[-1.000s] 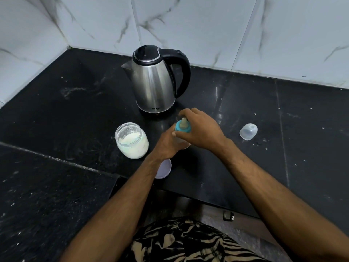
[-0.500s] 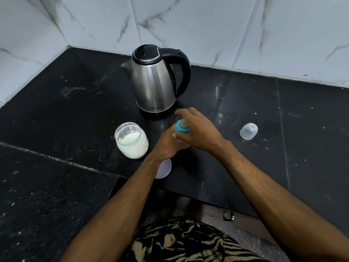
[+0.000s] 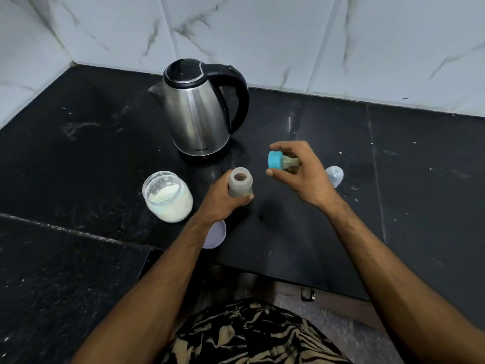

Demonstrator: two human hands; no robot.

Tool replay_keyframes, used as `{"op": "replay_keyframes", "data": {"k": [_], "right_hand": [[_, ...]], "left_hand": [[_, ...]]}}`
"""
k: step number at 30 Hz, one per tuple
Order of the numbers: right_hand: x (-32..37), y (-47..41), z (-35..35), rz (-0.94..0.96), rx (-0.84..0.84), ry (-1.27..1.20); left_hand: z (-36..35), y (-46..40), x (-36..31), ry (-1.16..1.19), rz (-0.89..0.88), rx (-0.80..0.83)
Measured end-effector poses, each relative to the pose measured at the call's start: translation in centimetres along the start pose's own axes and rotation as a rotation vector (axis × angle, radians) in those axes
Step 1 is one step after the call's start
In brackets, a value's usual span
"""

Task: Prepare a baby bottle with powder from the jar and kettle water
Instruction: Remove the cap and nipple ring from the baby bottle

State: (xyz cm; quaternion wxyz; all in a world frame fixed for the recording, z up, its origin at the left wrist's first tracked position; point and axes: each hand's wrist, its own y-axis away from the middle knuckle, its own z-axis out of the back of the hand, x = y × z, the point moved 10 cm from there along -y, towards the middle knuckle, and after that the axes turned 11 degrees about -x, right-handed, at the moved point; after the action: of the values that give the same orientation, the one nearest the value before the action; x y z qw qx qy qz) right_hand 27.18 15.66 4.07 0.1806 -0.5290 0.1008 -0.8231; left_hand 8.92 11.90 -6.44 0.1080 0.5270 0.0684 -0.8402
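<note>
Head view looks down on the baby bottle (image 3: 240, 185), upright with its mouth open, near the middle of the black counter (image 3: 301, 232), a little back from its front edge. It appears empty, so no powder or water seems to be in it yet. The left hand (image 3: 223, 200) curls round its lower body and steadies it. Just to the right and slightly raised, the right hand (image 3: 301, 174) pinches the teat with its blue screw ring (image 3: 282, 162), lifted clear of the bottle and tipped sideways.

Left of the bottle stands the open powder jar (image 3: 168, 196), its pale lid (image 3: 215, 235) lying by the front edge under the left wrist. The steel kettle (image 3: 199, 111) sits behind, toward the back wall. A clear cap (image 3: 334, 176) lies to the right, partly behind the right hand.

To do this step well, the teat should probably go down ring-side on the counter so the nipple stays clean, away from the bottle, while the left hand holds the bottle steady for filling.
</note>
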Motion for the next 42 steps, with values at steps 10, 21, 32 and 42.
{"op": "replay_keyframes", "data": {"k": [10,21,32,42], "right_hand": [[-8.0,5.0,5.4,-0.101,-0.082,0.131],[-9.5,6.5,5.0,-0.058,0.059,0.185],[-10.2,7.2,3.7,-0.062,0.133,0.224],[-10.1,7.7,3.8,-0.073,0.145,0.209]], "left_hand": [[-0.2,-0.3,0.5,0.024,-0.021,0.002],[-0.2,-0.1,0.8,0.014,0.009,0.01],[-0.1,0.2,0.3,-0.006,0.031,-0.001],[0.0,0.6,-0.2,0.031,0.066,0.031]]}}
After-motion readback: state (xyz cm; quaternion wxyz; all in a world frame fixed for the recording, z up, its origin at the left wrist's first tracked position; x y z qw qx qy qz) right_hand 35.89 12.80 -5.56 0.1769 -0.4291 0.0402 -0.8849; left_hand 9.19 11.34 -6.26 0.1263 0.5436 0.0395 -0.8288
